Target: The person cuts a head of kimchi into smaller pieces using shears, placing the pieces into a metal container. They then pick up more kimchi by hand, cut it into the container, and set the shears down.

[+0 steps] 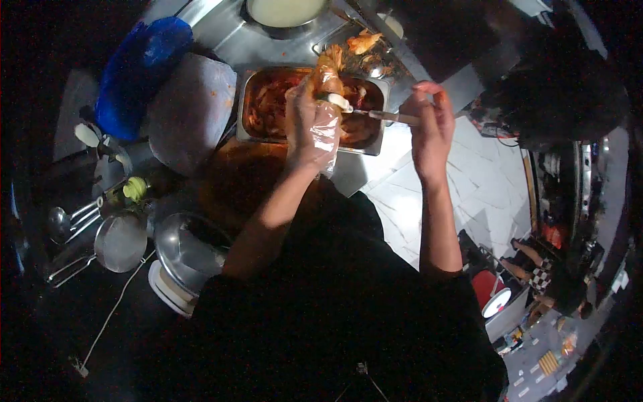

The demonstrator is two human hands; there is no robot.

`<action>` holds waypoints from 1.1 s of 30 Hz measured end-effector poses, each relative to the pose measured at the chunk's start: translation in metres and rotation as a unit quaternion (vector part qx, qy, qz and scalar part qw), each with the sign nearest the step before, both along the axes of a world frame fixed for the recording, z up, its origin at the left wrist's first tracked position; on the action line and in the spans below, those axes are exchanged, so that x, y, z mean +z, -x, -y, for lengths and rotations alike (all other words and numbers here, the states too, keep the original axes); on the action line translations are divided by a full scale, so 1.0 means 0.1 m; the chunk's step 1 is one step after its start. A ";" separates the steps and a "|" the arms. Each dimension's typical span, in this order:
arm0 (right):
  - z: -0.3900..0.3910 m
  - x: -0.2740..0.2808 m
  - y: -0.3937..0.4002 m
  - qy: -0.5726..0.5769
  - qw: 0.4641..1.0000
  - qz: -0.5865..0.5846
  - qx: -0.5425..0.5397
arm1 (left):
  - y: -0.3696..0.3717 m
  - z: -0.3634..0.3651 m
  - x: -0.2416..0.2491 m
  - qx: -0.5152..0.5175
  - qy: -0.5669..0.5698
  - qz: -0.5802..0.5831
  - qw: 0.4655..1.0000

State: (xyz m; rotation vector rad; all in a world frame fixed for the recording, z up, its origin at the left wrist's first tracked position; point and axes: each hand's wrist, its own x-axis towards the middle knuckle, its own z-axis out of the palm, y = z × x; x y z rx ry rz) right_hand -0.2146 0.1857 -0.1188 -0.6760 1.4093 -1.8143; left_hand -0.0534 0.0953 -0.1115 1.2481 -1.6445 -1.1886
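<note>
My left hand (309, 124), in a clear plastic glove, is closed around an orange-coated piece of meat (328, 79) above a metal pan. A white piece (338, 102) sits at the meat's side, by my thumb. From the right, a thin tool with a brownish handle (402, 118) points at that white piece, its tip right beside it. My bare right hand (432, 124) grips the handle, with the index finger raised and reddish stains on the fingertips. Below, the rectangular metal pan (242, 134) holds pieces in red-orange sauce, partly hidden by my left hand.
A pot of pale liquid (284, 27) stands behind the pan, with an orange piece (364, 42) on a surface to its right. Leftward are a blue bag (137, 74), a whitish bag (194, 104), a strainer (120, 241) and a metal bowl (177, 251). Another person's arm (529, 253) shows at lower right.
</note>
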 end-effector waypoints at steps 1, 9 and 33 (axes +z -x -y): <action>-0.01 0.03 -0.10 -0.022 0.998 -0.063 -0.007 | -0.02 -0.01 0.03 -0.008 0.020 0.043 0.999; -0.82 -0.16 -0.23 -0.242 0.955 -0.075 0.157 | 0.04 -0.46 -0.33 -0.222 0.426 0.035 0.876; -0.65 -0.24 -0.77 -0.201 0.900 -0.363 0.135 | -1.50 -0.63 -0.84 -0.129 -0.203 -0.150 0.959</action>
